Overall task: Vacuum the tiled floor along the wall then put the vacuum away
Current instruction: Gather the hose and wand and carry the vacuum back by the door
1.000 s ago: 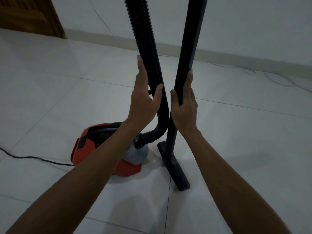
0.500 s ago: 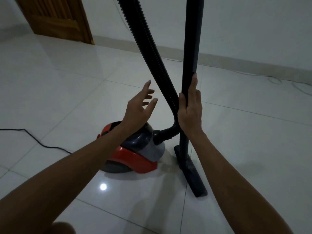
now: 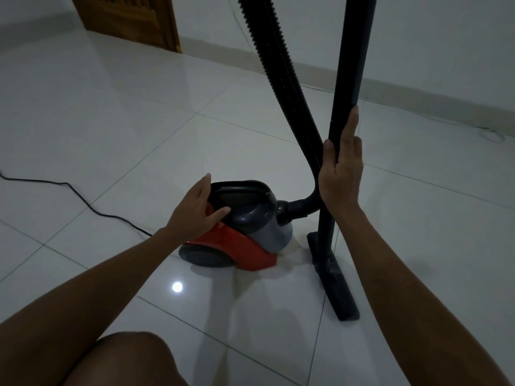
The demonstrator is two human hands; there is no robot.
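Left hand: I see my left hand at centre frame, fingers straight and relaxed, holding nothing; it hovers at the dark carry handle on top of the vacuum body, and whether the fingertips touch it I cannot tell.
Right hand: right of centre, set against the upright wand, thumb on its left side and fingers lying fairly straight up its right side; a loose steadying hold, not a tight fist.
Vacuum body: red and grey canister resting on the tiled floor just below centre frame, directly under my left hand.
Hose: black ribbed tube running from the top edge of the frame down and to the right, curving into the front port of the canister just beside my right wrist.
Wand: dark rigid tube standing nearly upright, right of centre, from the top edge down to the floor head.
Floor head: flat dark nozzle lying on the tiles, lower right of centre, just right of the canister.
Power cord: black cable trailing across the tiles from the left edge toward the canister.
Tiled floor: pale glossy tiles, a lamp reflection below the canister.
Wall: pale, with skirting, along the upper right.
Door: wooden, upper left.
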